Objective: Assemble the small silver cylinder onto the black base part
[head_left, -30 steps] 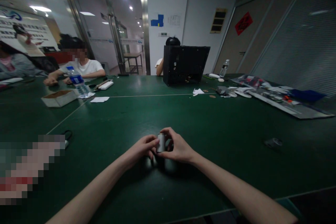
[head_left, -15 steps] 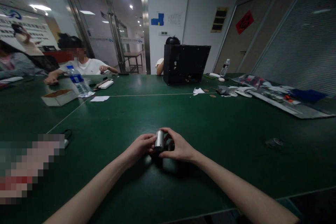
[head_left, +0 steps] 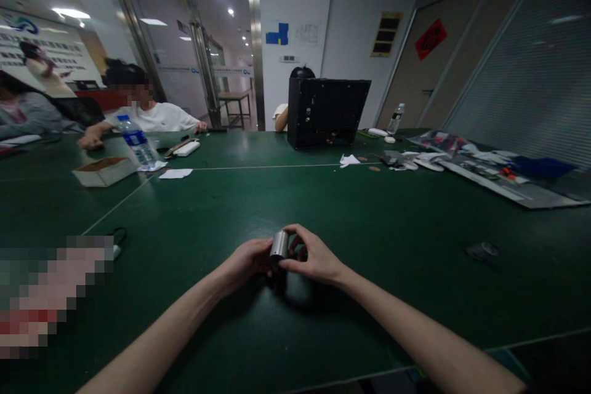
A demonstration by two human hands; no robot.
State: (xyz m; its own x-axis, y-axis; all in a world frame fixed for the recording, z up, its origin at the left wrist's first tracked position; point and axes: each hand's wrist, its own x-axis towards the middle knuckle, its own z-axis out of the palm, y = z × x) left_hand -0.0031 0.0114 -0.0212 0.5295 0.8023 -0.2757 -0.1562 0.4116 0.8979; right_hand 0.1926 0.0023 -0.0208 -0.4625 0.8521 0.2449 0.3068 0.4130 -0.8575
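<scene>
A short silver metal cylinder (head_left: 279,245) with a dark lower end is held a little above the green table, tilted slightly. My right hand (head_left: 314,255) grips it from the right, index finger at the upper end and thumb at the lower end. At its left side is my left hand (head_left: 252,257), closed against it, with its fingertips partly hidden behind the cylinder. Dark shadow lies beneath both hands. Off to the right on the table sits a small dark, partly see-through object (head_left: 482,251), too dim to name.
A black box-shaped device (head_left: 329,114) stands across the table. At the left are a water bottle (head_left: 137,143), an open carton (head_left: 104,172) and a blurred-out flat item (head_left: 50,295). A board with loose parts (head_left: 517,181) lies right. Co-workers sit at the far side.
The cylinder has tilted slightly, and my left thumb has slid from its front to its left edge. My right hand has barely moved. A seated co-worker's raised hand has lowered to the table.
</scene>
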